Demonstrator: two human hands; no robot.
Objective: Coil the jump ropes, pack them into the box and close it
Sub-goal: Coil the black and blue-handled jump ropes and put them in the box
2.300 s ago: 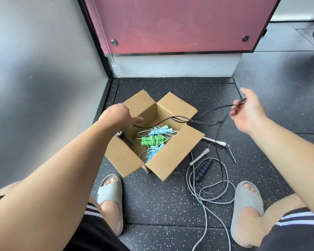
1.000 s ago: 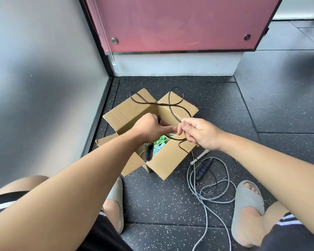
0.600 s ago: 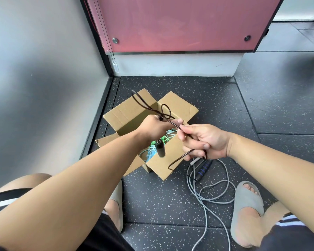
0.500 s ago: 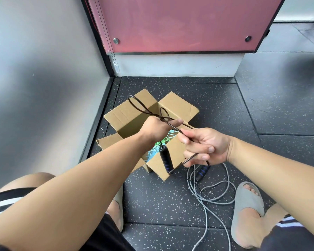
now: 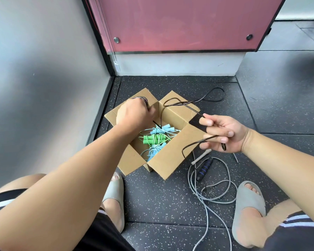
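Note:
An open cardboard box (image 5: pixel 170 160) stands on the floor with coiled blue ropes (image 5: pixel 162 129) and a green rope (image 5: pixel 152 139) inside. My left hand (image 5: pixel 134 115) is closed over the box's far left corner, gripping several loops of the black jump rope (image 5: pixel 185 103). My right hand (image 5: pixel 223 134) pinches the same black cord to the right of the box; a loop of it trails on the floor behind. A grey rope (image 5: pixel 207 194) with white handles and a black-and-blue handle (image 5: pixel 204 168) lie on the floor to the right of the box.
A grey wall (image 5: pixel 43 78) runs close along the left. A pink panel (image 5: pixel 179 24) on a white base closes the back. My two feet in grey slippers (image 5: pixel 248 201) flank the floor space in front of the box.
My hands have moved apart: the left went up and back over the box with its coil, the right drew cord out to the right. The dangling black handle is no longer seen.

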